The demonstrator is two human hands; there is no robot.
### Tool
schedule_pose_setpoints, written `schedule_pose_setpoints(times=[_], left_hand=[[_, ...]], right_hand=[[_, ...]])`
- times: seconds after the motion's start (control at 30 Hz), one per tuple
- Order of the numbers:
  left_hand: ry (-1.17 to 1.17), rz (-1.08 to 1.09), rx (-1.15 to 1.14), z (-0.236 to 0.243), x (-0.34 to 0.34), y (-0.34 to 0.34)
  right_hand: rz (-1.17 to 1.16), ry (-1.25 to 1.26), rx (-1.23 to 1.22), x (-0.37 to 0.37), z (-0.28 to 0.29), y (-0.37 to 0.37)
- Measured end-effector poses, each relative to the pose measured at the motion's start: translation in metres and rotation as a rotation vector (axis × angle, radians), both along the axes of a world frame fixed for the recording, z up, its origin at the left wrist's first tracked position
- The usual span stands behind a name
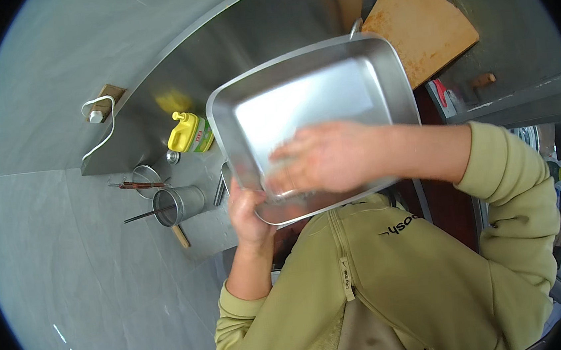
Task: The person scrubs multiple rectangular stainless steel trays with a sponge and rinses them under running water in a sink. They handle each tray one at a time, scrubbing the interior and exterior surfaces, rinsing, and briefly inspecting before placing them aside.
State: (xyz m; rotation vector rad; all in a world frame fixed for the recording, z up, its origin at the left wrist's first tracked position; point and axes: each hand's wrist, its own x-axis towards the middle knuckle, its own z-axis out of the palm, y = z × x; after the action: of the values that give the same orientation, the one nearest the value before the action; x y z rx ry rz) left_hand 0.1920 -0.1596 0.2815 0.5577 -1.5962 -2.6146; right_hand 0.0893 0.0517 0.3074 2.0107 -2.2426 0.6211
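Observation:
A deep rectangular stainless steel pan (301,103) with rounded corners is tilted up in front of my chest, its inside facing me. My left hand (249,214) grips the rim at the near left corner, thumb over the edge and the other fingers hidden behind it. Inside the pan, my right hand (326,158) reaches across from the right with its fingers stretched toward the left wall. Motion blurs those fingers, and nothing shows between them. Whether they touch the metal is hard to make out.
Left of the pan stand a yellow jug (187,133) and a metal cylinder container (180,205) with a stick in it. A wooden cutting board (424,29) leans at the far right, near a red-handled tool (442,94). A white cable plug (96,116) sits on the wall.

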Motion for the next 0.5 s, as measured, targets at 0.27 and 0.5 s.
schedule_pose_setpoints(times=[0.27,0.5], left_hand=[[0.005,-0.059,0.031,0.000,-0.001,-0.009],[0.026,0.078,0.098,0.001,0.001,-0.005]], right_hand=[[0.109,-0.089,0.183,0.000,0.018,0.005],[-0.257,-0.032,0.496,-0.005,0.035,0.002]])
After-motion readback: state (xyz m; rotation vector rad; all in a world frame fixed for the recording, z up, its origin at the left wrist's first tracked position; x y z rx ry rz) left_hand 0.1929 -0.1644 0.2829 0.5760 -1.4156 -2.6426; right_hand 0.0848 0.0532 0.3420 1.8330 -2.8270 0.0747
